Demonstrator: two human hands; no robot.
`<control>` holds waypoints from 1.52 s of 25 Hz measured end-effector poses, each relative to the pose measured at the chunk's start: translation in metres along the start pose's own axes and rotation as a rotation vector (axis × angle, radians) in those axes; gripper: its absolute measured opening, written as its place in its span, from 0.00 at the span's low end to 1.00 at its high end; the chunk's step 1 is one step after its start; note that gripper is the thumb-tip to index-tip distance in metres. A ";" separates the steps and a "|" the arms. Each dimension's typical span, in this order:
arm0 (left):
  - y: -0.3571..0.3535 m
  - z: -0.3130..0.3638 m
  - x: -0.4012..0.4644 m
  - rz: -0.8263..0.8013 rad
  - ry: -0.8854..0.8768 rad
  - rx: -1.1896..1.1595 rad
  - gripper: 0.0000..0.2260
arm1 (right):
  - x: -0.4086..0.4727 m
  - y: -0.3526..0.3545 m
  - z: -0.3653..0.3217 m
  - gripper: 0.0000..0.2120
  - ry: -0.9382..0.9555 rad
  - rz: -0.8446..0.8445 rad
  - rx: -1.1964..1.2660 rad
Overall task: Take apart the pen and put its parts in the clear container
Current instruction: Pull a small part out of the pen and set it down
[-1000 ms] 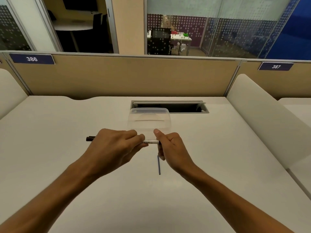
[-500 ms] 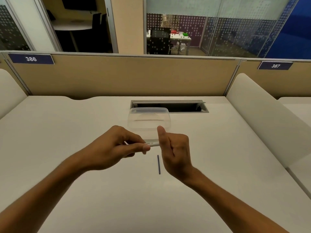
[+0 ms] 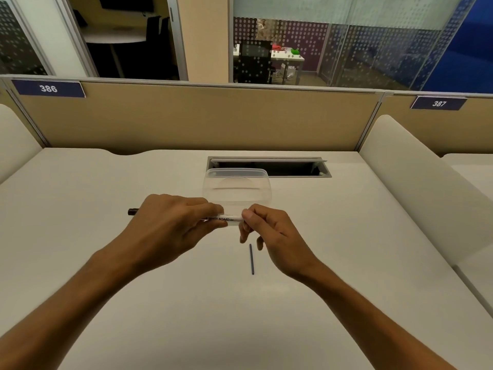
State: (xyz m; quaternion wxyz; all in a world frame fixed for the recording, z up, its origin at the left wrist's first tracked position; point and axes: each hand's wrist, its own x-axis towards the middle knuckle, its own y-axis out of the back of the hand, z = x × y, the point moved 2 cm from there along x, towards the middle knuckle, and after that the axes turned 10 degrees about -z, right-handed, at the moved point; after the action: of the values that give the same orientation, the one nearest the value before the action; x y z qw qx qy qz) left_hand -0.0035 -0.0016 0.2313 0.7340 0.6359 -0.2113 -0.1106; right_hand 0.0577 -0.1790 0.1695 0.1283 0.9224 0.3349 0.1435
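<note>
**Operator:** Head view. Report the status of my hands.

**Technician:** Your left hand is closed around the pen. The white barrel, printed "WHITE BOARD", runs level from left to right. Its dark end projects past the left side of your fist. Your right hand pinches the right end of the barrel between thumb and forefinger; the remaining fingers curl loosely below it. Both hands hold the pen above the desk, not resting on it.

**Operator:** Locate the container.

**Technician:** The clear container stands on the desk just beyond the pen, directly in front of the cable slot. It appears to hold no parts, though its transparent walls make this hard to confirm.

**Operator:** Any loose parts?

**Technician:** One. A thin dark rod lies flat on the desk below your right hand, outside the container and apart from it, pointing roughly toward and away from you. Whether it belongs to the pen cannot be determined from this view.

**Operator:** Surroundings?

**Technician:** A tan partition closes the far edge of the desk. It carries the labels 386 and 387.
</note>
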 end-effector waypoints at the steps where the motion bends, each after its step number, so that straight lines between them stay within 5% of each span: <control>1: 0.000 0.000 0.000 -0.015 -0.004 -0.003 0.12 | -0.001 0.001 0.000 0.18 -0.020 -0.042 0.005; 5: -0.007 0.008 0.001 -0.007 0.019 -0.131 0.12 | -0.006 -0.001 -0.005 0.18 -0.021 -0.032 -0.020; 11: -0.026 0.033 0.009 0.009 0.025 -0.184 0.15 | -0.002 -0.018 -0.014 0.25 0.024 0.308 -0.001; 16: -0.010 0.035 0.007 0.005 -0.014 -0.447 0.09 | 0.001 -0.022 -0.018 0.26 0.279 0.432 -0.038; 26: 0.027 0.027 0.010 -0.310 -0.217 -0.713 0.13 | -0.004 -0.007 -0.032 0.20 0.761 0.469 -0.435; 31: 0.023 0.025 0.011 -0.183 -0.187 -0.583 0.10 | -0.004 -0.008 -0.030 0.26 0.547 0.428 -0.422; 38: 0.013 0.011 0.007 -0.108 -0.044 -0.363 0.15 | -0.005 -0.001 -0.022 0.19 0.152 0.257 -0.078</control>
State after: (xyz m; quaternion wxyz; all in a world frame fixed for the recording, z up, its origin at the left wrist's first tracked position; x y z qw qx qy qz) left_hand -0.0038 -0.0116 0.2465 0.8250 0.5007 -0.1696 -0.1999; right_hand 0.0460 -0.1788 0.1886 0.1188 0.9385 0.2169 0.2409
